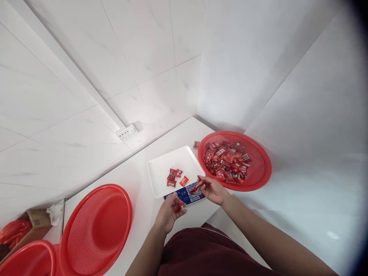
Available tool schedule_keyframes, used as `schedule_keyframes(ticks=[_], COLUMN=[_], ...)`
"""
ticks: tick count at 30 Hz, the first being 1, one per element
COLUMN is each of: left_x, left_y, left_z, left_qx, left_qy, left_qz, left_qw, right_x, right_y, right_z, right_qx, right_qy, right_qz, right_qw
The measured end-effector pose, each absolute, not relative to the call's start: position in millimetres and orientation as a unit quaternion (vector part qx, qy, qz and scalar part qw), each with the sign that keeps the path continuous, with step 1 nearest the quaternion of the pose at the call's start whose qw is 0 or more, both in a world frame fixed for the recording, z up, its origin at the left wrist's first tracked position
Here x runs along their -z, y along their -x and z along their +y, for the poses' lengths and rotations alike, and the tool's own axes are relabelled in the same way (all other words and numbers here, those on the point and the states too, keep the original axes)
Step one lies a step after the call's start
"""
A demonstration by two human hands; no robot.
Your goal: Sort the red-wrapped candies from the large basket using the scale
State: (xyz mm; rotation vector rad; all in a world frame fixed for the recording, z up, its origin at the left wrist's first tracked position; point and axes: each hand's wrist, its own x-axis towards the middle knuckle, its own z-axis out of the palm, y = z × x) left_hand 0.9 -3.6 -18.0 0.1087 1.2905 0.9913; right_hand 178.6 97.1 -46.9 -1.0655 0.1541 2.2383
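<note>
My left hand (pixel 169 211) is closed around a small red wrapped candy (pixel 179 207), just in front of the scale's blue keypad (pixel 185 197). Over the keypad's right side, my right hand (pixel 212 189) grips red wrapped candies (pixel 198 186); their number is hard to make out. Behind both hands is the scale's white tray (pixel 161 168), with several red candies (pixel 171 174) and an orange-red one (pixel 184 181) lying near its front. A red mesh basket (pixel 263 168) full of wrapped candies (pixel 225 161) stands to the right, beside my right hand.
One loose candy (pixel 196 144) lies between tray and basket. At left stand a red basket (pixel 96 230) and part of another red basket (pixel 28 260). Behind them sits a cardboard box (pixel 40 224) with red plastic. White walls with a power socket (pixel 126 133) border the white table (pixel 140 214).
</note>
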Motion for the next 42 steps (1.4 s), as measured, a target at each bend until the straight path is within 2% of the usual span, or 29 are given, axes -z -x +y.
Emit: schedule_keyframes(ticks=[4, 11, 21, 28, 34, 38, 42], left_x=[14.4, 23.8, 31.8, 28.1, 24.3, 24.1, 31.4], left_y=[-15.8, -12.1, 23.6, 36.2, 6.4, 0.5, 3.1], left_z=[0.3, -6.7, 20.1, 15.0, -14.2, -21.1, -29.9], left_qx=[-0.397, -0.386, -0.506, -0.434, -0.371, -0.337, -0.322], left_qy=[-0.130, -0.169, 0.004, 0.013, -0.114, -0.188, -0.191], left_qz=[0.565, 0.610, 0.640, 0.656, 0.621, 0.617, 0.632], left_qw=[0.712, 0.671, 0.579, 0.617, 0.681, 0.686, 0.679], right_x=[45.9, 38.4, 56.5, 58.3, 49.0, 46.6, 53.1], right_y=[-158.5, -145.9, -150.4, -156.4, -151.3, -140.0, -132.1], right_z=[82.7, 74.6, 67.0, 61.9, 49.2, 38.7, 30.2], right_qx=[-0.882, -0.864, -0.830, -0.813, -0.808, -0.746, -0.699], right_qy=[0.373, 0.411, 0.455, 0.477, 0.448, 0.428, 0.416], right_qz=[0.078, 0.030, -0.081, -0.141, -0.316, -0.480, -0.564], right_qw=[0.277, 0.291, 0.311, 0.302, 0.218, 0.175, 0.145])
